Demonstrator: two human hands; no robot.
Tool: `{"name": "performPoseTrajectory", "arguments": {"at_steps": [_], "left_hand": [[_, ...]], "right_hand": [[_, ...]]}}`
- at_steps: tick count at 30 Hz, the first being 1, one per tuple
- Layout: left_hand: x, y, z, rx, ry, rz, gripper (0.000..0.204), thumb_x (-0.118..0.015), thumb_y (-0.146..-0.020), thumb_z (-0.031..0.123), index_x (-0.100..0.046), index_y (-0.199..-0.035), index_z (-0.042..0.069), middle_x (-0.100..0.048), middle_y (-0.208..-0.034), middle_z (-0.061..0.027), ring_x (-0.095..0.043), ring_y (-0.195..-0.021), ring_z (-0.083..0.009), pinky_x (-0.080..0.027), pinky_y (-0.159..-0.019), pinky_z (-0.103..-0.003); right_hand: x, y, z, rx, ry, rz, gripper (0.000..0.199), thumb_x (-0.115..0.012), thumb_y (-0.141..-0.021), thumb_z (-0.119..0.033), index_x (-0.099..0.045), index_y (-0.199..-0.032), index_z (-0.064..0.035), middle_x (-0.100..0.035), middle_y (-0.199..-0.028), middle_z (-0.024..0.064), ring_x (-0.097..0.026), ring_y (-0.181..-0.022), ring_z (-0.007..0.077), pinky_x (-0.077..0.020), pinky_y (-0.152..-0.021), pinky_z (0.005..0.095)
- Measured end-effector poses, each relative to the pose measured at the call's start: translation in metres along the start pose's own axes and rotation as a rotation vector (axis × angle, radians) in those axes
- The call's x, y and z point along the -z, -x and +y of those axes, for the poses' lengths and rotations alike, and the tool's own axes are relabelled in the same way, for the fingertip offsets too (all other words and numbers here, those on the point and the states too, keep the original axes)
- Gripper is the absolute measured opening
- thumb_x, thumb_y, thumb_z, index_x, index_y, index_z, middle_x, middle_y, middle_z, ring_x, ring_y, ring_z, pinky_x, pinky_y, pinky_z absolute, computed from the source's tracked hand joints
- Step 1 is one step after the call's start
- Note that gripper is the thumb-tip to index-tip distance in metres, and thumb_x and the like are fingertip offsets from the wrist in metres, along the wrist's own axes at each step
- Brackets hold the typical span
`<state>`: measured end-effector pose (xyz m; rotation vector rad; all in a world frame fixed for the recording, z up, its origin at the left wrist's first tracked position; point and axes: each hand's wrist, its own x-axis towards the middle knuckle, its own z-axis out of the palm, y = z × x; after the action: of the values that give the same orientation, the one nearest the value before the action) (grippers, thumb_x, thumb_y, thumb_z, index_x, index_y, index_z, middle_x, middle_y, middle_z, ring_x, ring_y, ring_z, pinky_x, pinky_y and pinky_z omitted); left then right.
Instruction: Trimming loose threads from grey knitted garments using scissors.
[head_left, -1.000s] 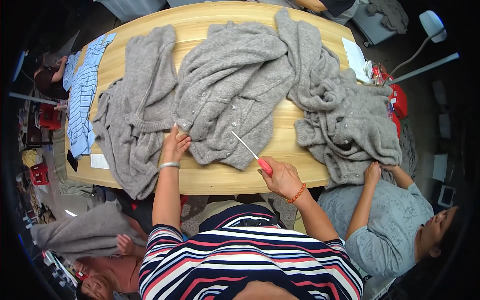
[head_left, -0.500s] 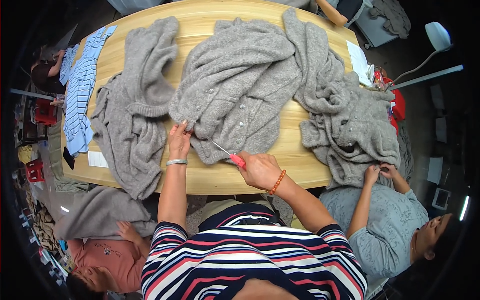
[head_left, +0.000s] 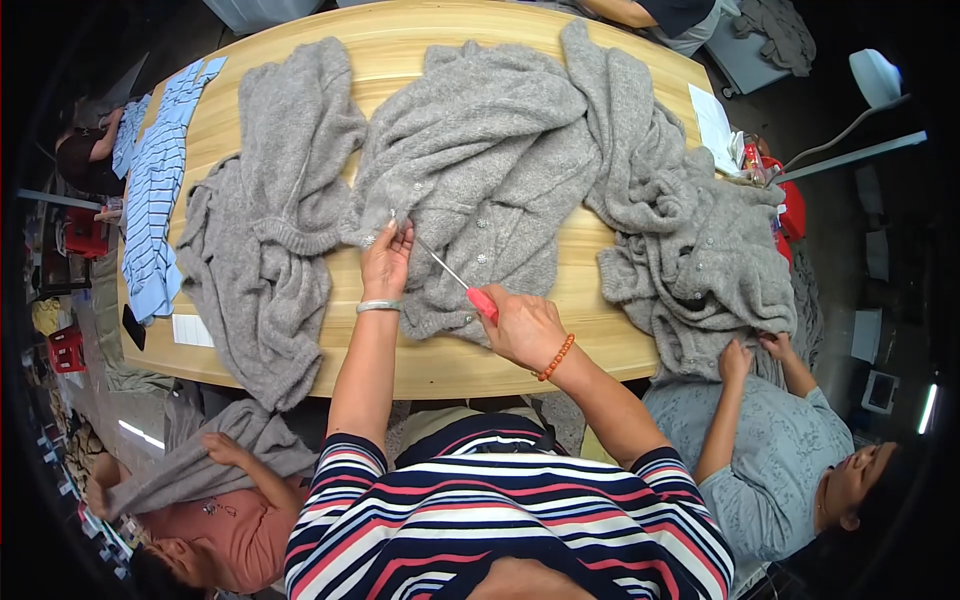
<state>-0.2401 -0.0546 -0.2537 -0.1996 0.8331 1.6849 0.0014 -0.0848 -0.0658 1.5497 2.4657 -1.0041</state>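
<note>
A grey knitted cardigan (head_left: 500,130) with round sparkly buttons lies in loose folds in front of me. My left hand (head_left: 386,262) pinches the cardigan's front edge beside a button. In my right hand (head_left: 528,330) is a thin metal-shafted tool with a pinkish-red handle (head_left: 482,302). Its shaft slants up and left towards my left fingertips; the tip is hidden at the fabric, so I cannot tell its exact shape.
More grey knits lie on the table, one pile to the left (head_left: 265,200) and a buttoned one to the right (head_left: 700,240). Striped blue garments (head_left: 160,200) and a black phone (head_left: 134,327) are at far left. Co-workers handle grey knitwear on both sides of me.
My left hand has moved up and slightly right along the cardigan, shifting its edge; the tool has followed a little. The left co-worker has lifted and turned a grey knit.
</note>
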Motion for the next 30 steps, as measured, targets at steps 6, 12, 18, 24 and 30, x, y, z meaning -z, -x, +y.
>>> {"name": "performPoseTrajectory", "arguments": {"at_steps": [6,12,18,24,30], "left_hand": [[-0.005,-0.011,0.018,-0.223,-0.182,0.031,0.020,-0.069,-0.087,-0.004,-0.063,-0.106,-0.003,-0.068,-0.105,-0.0133,-0.067,-0.095,-0.0250,-0.059,-0.086,-0.040],[0.011,-0.009,0.036,-0.294,-0.290,-0.018,0.034,-0.068,-0.085,-0.007,-0.060,-0.117,0.002,-0.068,-0.110,-0.0124,-0.067,-0.095,-0.0246,-0.059,-0.080,-0.040],[0.000,-0.010,0.027,-0.137,0.094,-0.026,0.028,-0.069,-0.090,0.005,-0.059,-0.116,0.001,-0.066,-0.112,-0.0133,-0.065,-0.105,-0.0293,-0.056,-0.091,-0.046],[-0.053,-0.031,-0.004,0.045,-0.042,0.037,0.028,-0.069,-0.093,0.011,-0.059,-0.117,0.000,-0.065,-0.106,-0.0138,-0.064,-0.105,-0.0311,-0.057,-0.091,-0.046],[-0.066,-0.074,0.003,-0.062,-0.221,0.123,0.025,-0.070,-0.090,0.002,-0.062,-0.113,-0.001,-0.066,-0.107,-0.0109,-0.066,-0.097,-0.0233,-0.059,-0.079,-0.040]], "right_hand": [[0.004,-0.006,0.002,0.089,-0.031,-0.002,0.020,-0.062,-0.090,-0.024,-0.061,-0.097,-0.0046,-0.067,-0.074,0.0234,-0.068,-0.075,0.0428,-0.0528,-0.069,0.0529],[0.006,-0.011,0.006,0.075,-0.048,-0.031,0.022,-0.063,-0.089,-0.024,-0.060,-0.099,-0.0045,-0.067,-0.075,0.0236,-0.068,-0.075,0.0434,-0.0524,-0.069,0.0535],[0.007,-0.015,0.010,0.052,-0.120,0.019,0.022,-0.063,-0.090,-0.023,-0.060,-0.105,-0.0073,-0.068,-0.077,0.0246,-0.067,-0.076,0.0443,-0.0526,-0.070,0.0535],[0.016,-0.013,0.020,0.011,-0.143,0.079,0.023,-0.062,-0.090,-0.022,-0.060,-0.108,-0.0076,-0.068,-0.078,0.0249,-0.067,-0.077,0.0450,-0.0525,-0.071,0.0544],[0.027,-0.022,0.025,-0.066,-0.069,0.046,0.027,-0.062,-0.092,-0.028,-0.061,-0.113,-0.0113,-0.068,-0.079,0.0209,-0.067,-0.078,0.0441,-0.0520,-0.073,0.0540]]}}
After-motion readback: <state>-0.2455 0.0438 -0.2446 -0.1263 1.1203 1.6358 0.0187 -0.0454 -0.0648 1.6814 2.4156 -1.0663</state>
